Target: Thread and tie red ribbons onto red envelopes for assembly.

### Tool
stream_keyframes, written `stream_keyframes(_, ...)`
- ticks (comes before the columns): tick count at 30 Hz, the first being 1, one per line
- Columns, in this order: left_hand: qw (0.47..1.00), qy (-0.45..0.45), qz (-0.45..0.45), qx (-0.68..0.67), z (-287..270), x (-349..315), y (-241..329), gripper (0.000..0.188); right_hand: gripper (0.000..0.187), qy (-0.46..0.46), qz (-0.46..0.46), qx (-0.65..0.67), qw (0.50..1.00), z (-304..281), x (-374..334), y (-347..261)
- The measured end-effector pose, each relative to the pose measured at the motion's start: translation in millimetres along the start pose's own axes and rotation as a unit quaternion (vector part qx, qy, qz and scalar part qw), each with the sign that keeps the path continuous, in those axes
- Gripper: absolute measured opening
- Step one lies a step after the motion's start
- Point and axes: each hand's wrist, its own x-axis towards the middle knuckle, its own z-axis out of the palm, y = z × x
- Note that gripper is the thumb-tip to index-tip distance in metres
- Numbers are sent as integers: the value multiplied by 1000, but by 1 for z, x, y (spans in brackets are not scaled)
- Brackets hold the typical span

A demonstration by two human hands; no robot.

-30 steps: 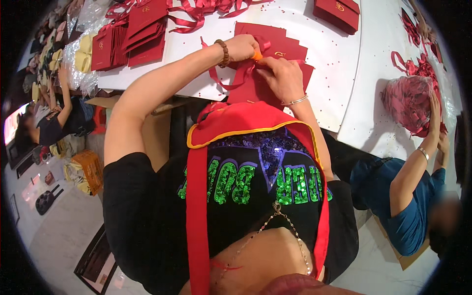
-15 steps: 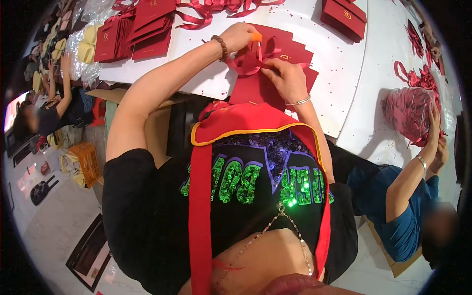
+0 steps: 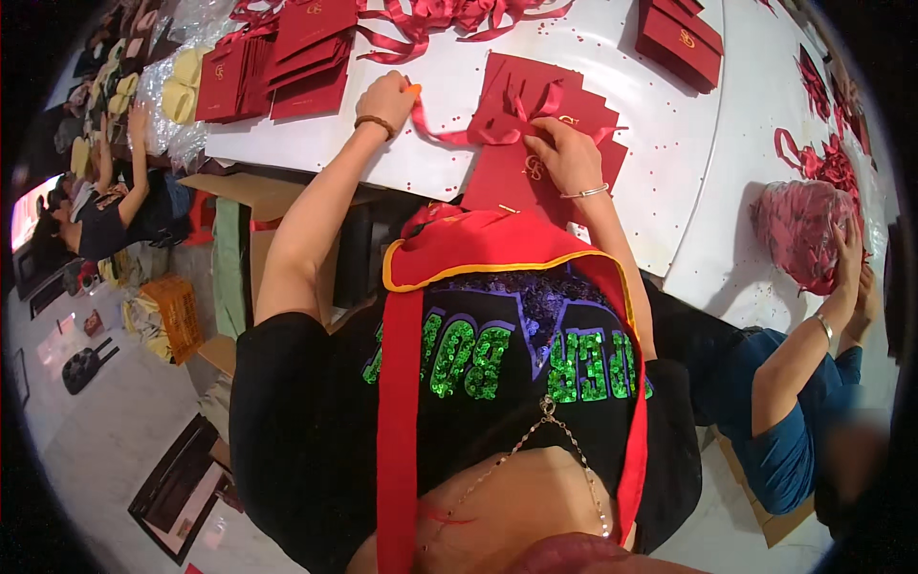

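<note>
My left hand (image 3: 385, 101) is closed on the end of a dark red satin ribbon (image 3: 455, 138), left of a fanned stack of red cards or envelopes (image 3: 506, 170). A small orange thing (image 3: 413, 90) shows at its fingertips; I cannot make out its kind. The ribbon sags from this hand to the stack, where loops of it stand up on top. My right hand (image 3: 570, 161) lies over the stack, thumb and forefinger pinched on the ribbon by the loops. Gold print marks the red cards.
Upright red cards or bags (image 3: 237, 81) stand in bundles at the far left, with loose ribbons (image 3: 469, 17) beside them. A red box-like bundle (image 3: 681, 43) sits far right. At the right, a co-worker's hands (image 3: 849, 253) hold a plastic-wrapped bundle (image 3: 803, 230). Red specks dot the white table (image 3: 660, 163).
My left hand has moved left, away from the stack, drawing the ribbon end out with it. My right hand stays over the stack, and the ribbon loops are more exposed.
</note>
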Motion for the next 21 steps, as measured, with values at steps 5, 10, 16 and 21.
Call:
stream_keyframes(5,956,20,90,-279,0,4,2,8,24,-3,2,7,1000,2,2,-2)
stream_keyframes(10,839,-192,173,-479,-2,-34,96,9,22,15,-34,10,999,3,4,2)
stream_keyframes(16,876,-237,176,-381,11,-43,120,6,23,104,-45,-137,984,-20,-18,-2)
stream_keyframes(21,874,-258,166,-377,14,-37,115,7,22,124,-1,-109,986,-40,-46,8)
